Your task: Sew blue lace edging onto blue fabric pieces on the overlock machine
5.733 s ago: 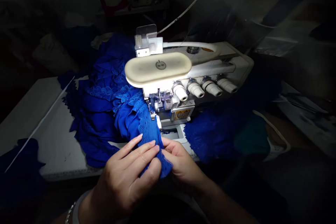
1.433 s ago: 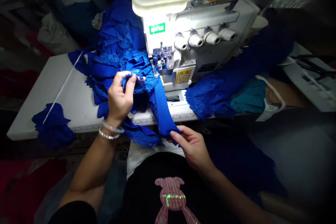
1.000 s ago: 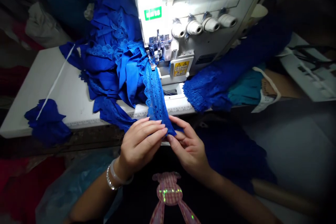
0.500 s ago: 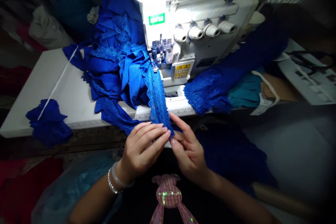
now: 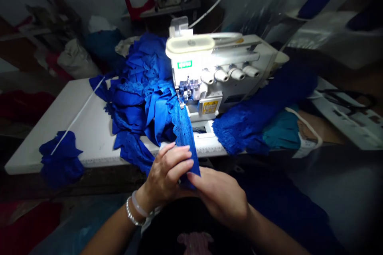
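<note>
A strip of blue eyelet lace fabric [image 5: 186,133] runs from under the presser foot of the white overlock sewing machine [image 5: 191,69] down over the table's front edge. My left hand [image 5: 173,167] has its fingers laid over the strip's lower part, gripping it from the left. At the lower right end, my right hand [image 5: 223,191] pinches the fabric with the thumb on top; its other fingers are hidden beneath. A heap of blue lace-trimmed fabric [image 5: 137,91] lies left of the needle area, joined up against the strip.
Blue lace pieces [image 5: 239,127] lie right of the machine, beside a teal fabric bundle [image 5: 283,133]. A small blue piece [image 5: 62,163] hangs over the white table's [image 5: 86,135] front edge, near a white cord [image 5: 79,113]. Scissors [image 5: 347,97] rest at far right.
The view has tilted up, showing more of the room behind. My right hand has turned over, its thumb now across the fabric end. Both hands still hold the strip.
</note>
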Available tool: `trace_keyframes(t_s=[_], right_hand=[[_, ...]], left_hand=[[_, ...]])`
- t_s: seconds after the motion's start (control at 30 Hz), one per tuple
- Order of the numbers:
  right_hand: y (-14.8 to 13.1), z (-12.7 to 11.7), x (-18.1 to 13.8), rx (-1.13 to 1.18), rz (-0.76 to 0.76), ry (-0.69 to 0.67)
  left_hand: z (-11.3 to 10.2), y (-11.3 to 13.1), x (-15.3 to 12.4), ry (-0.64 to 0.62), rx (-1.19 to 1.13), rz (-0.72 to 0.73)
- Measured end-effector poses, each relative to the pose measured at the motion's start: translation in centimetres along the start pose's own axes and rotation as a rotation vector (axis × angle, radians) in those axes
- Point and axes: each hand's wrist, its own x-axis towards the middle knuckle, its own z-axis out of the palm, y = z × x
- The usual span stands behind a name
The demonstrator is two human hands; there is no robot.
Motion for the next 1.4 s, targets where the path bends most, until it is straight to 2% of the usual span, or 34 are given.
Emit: trace_keyframes(t_s=[0.1, 0.17, 0.23, 0.3, 0.4, 0.5, 0.6, 0.7, 0.8, 0.87, 0.97, 1.07, 1.13, 1.23, 1.4], right_hand=[[-0.2, 0.2, 1.0, 0.017, -0.157, 0.004], [-0.3, 0.4, 0.7, 0.042, -0.194, 0.011], [-0.1, 0.5, -0.4, 0.04, -0.14, 0.009], [0.3, 0.7, -2.0, -0.005, -0.006, 0.009], [0.9, 0.9, -3.5, -0.113, 0.137, 0.043], [1.2, 0.9, -3.0, -0.125, 0.071, 0.057], [1.0, 0.4, -0.7, -0.015, -0.041, 0.05], [0.0, -0.3, 2.4, 0.046, -0.148, 0.038], [-1.1, -0.7, 4.9, -0.02, -0.174, 0.035], [-1.5, -0.9, 5.6, -0.037, -0.138, 0.06], [-1.0, -1.0, 4.5, 0.045, -0.093, 0.025], [0.5, -0.7, 1.6, 0.122, -0.045, -0.047], [1.4, -0.2, -0.5, 0.111, 0.03, -0.032], [1.7, 0.2, -2.1, 0.102, 0.069, 0.006], [0.9, 0.0, -1.4, 0.107, 0.049, -0.001]], left_hand=[[1.2, -3.5, 1.4, -0.014, 0.113, -0.1], [1.3, -5.6, 2.2, 0.005, 0.183, -0.142], [0.9, -7.0, 2.5, -0.008, 0.228, -0.139], [0.1, -7.6, 2.5, -0.063, 0.268, -0.098], [-0.6, -7.9, 2.3, -0.159, 0.281, 0.021], [-0.4, -8.0, 2.2, -0.192, 0.234, 0.087], [0.8, -8.0, 2.1, -0.152, 0.256, 0.04], [2.1, -8.1, 1.8, -0.033, 0.262, -0.067], [2.3, -8.6, 1.8, 0.048, 0.243, -0.138], [1.6, -9.2, 2.2, 0.036, 0.221, -0.14], [-0.2, -10.0, 3.2, -0.031, 0.168, -0.093], [-1.6, -10.4, 3.9, -0.2, 0.082, 0.06], [-1.7, -10.3, 4.2, -0.279, 0.062, 0.132], [-0.8, -9.9, 4.2, -0.273, 0.172, 0.147], [1.0, -9.2, 3.7, -0.2, 0.381, 0.105]])
